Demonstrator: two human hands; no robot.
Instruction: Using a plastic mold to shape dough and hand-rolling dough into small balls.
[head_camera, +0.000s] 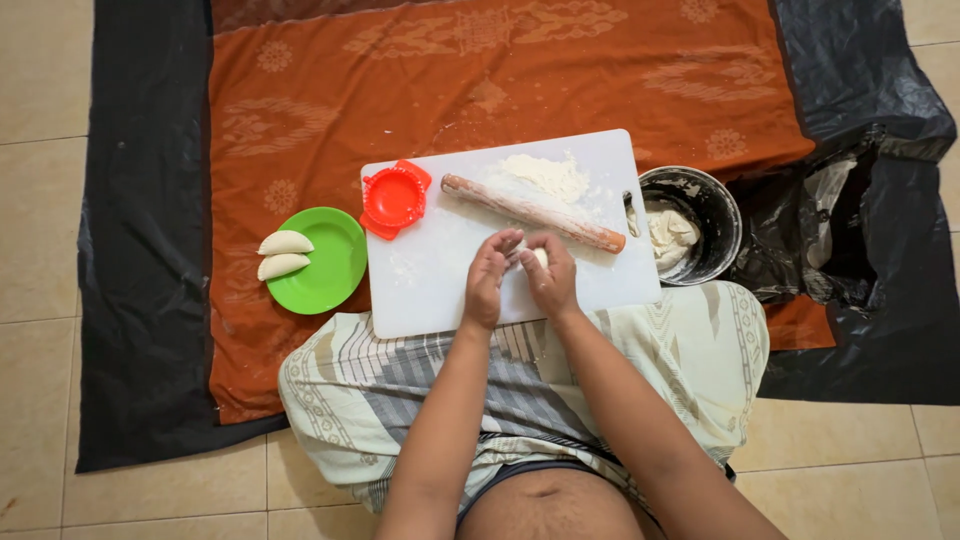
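1. A person sits on the floor, and both hands meet over a white plastic cutting board (440, 270) that lies in front of the knees.
2. The left hand (487, 280) and the right hand (550, 275) are side by side, with the fingertips touching.
3. A small white lump of dough (538, 257) sits between the two hands, over the near middle of the board.
4. The fingers of both hands are bent and pinch the lump from both sides.
5. Most of the lump is hidden by the fingers, so its shape cannot be told.
6. A long brown wooden rolling pin (533, 213) lies slanted on the board, just past the hands.
7. A little heap of white flour (545, 176) lies on the far part of the board, beside the pin.
8. A round red plastic dumpling press (394, 197) rests on the far left corner of the board.
9. A round green plastic plate (335, 265) sits on the left, near the board.
10. Two white folded dumplings (284, 254) lie on the left edge of the plate, one next to the other.
11. A round dark metal bowl (712, 205) stands on the right of the board, with more white dough inside.
12. An orange patterned cloth (480, 80) lies under everything, on top of a black plastic sheet (140, 250).
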